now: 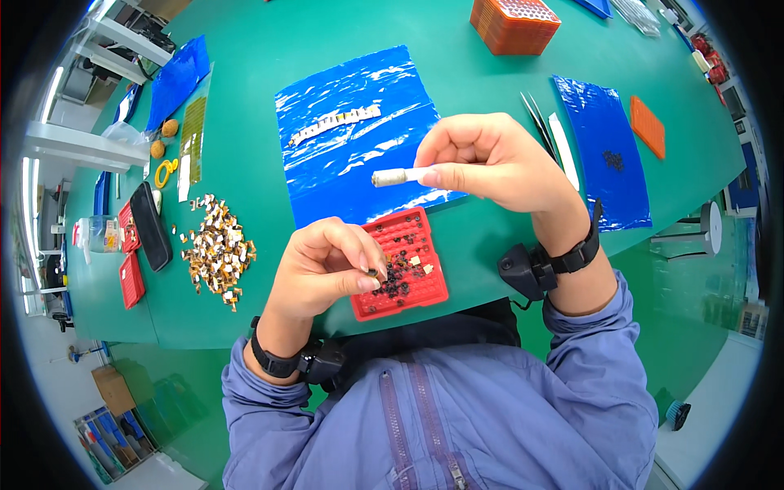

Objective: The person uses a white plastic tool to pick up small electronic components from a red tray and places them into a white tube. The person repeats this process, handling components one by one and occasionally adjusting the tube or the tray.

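Observation:
My right hand [495, 160] is closed on a short white stick with a thick grey cylindrical end [390, 177], held level above the near edge of a blue sheet [351, 86]. My left hand [320, 268] pinches a tiny dark part [373, 273] between thumb and forefinger; its exact kind is too small to tell. Just below that hand, partly covered by it, lies a red plastic tray [423, 296] with many small black parts and a few pale pieces. On the blue sheet runs a row of small white and gold pieces [336, 121].
A heap of small white and gold pieces [217, 249] lies at left, beside a black case [150, 224] and yellow-handled scissors [166, 172]. At right are tweezers [539, 122], a second blue sheet [600, 155] with black parts, and an orange block [647, 127]. Stacked orange trays [508, 33] stand far back.

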The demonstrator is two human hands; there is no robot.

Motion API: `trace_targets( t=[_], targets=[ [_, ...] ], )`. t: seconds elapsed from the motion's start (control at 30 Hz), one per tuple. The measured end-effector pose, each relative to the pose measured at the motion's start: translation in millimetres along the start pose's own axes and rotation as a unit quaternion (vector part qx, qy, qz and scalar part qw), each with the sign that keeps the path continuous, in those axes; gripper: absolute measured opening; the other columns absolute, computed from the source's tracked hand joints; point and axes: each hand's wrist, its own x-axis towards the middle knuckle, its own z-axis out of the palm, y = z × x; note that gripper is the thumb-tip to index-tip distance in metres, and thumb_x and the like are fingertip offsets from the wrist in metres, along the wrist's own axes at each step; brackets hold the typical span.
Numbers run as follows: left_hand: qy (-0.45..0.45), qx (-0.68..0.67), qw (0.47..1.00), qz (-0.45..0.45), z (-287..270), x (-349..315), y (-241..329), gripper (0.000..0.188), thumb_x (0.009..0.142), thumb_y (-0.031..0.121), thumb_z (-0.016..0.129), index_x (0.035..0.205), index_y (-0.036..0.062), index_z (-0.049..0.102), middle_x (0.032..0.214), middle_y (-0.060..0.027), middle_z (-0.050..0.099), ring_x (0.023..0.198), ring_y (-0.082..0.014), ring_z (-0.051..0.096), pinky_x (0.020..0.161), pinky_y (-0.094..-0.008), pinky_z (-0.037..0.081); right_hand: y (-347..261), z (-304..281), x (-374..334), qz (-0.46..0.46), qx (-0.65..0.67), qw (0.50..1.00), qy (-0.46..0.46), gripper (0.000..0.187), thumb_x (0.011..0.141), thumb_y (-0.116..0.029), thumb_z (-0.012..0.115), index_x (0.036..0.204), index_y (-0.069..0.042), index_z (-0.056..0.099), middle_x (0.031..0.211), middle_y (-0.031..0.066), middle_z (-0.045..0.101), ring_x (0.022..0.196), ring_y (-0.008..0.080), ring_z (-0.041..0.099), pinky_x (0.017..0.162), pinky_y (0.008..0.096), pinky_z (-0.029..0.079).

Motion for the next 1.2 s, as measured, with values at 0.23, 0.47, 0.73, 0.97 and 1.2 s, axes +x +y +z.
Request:
trace_targets(
  t=[0.23,0.47,0.73,0.97,1.2],
  targets=[
    [-0.026,0.119,0.993,0.003,2.5,0.5,3.1,0.020,0.065,-0.012,0.068,0.074,0.0031,0.058,0.079,-0.0101,0.063,0.076,-0.0177,0.060,0.069,-0.0285,0.048,0.6,0.5,-0.2,-0.009,-0.020,1.000,0.021,0.009,0.083,-0.009,0.062,0.088,-0.001,0.061,0.071,-0.0026,0.058,0.058,0.0000,0.046,0.045,0.0156,0.030],
    [-0.036,0.195,0.980,0.034,0.9,2.3,1.5,0.018,0.063,-0.012,0.069,0.072,0.0021,0.061,0.076,-0.0090,0.064,0.075,-0.0179,0.061,0.068,-0.0277,0.048,-1.6,0.8,0.5,0.003,-0.019,0.999,0.043,0.013,0.082,-0.013,0.065,0.086,0.000,0.061,0.068,-0.0022,0.057,0.057,0.0008,0.045,0.047,0.0165,0.033],
    [-0.013,0.430,0.903,-0.020,13.8,6.8,31.1,0.014,0.066,-0.006,0.069,0.074,0.0017,0.061,0.076,-0.0060,0.063,0.073,-0.0159,0.060,0.067,-0.0268,0.047,5.7,-6.9,7.4,-0.015,0.004,0.991,0.134,0.016,0.083,-0.015,0.063,0.090,-0.001,0.061,0.069,-0.0018,0.057,0.054,-0.0003,0.044,0.045,0.0154,0.031],
    [0.008,0.564,0.820,-0.099,6.7,76.8,79.0,0.009,0.078,0.005,0.064,0.078,-0.0010,0.057,0.073,-0.0030,0.058,0.071,-0.0100,0.054,0.067,-0.0247,0.044,5.9,-18.7,7.5,-0.045,-0.035,0.973,0.223,0.020,0.083,-0.021,0.064,0.089,-0.002,0.063,0.067,-0.0018,0.057,0.053,0.0001,0.044,0.045,0.0154,0.032],
    [-0.022,0.717,0.691,-0.087,-35.2,139.7,39.9,0.015,0.079,0.018,0.065,0.083,0.0050,0.060,0.089,-0.0103,0.054,0.084,-0.0220,0.051,0.078,-0.0324,0.042,27.5,-28.8,20.3,-0.049,-0.075,0.959,0.268,0.018,0.077,-0.020,0.067,0.081,-0.002,0.064,0.062,0.0003,0.057,0.056,0.0051,0.050,0.050,0.0211,0.041]
  ],
)
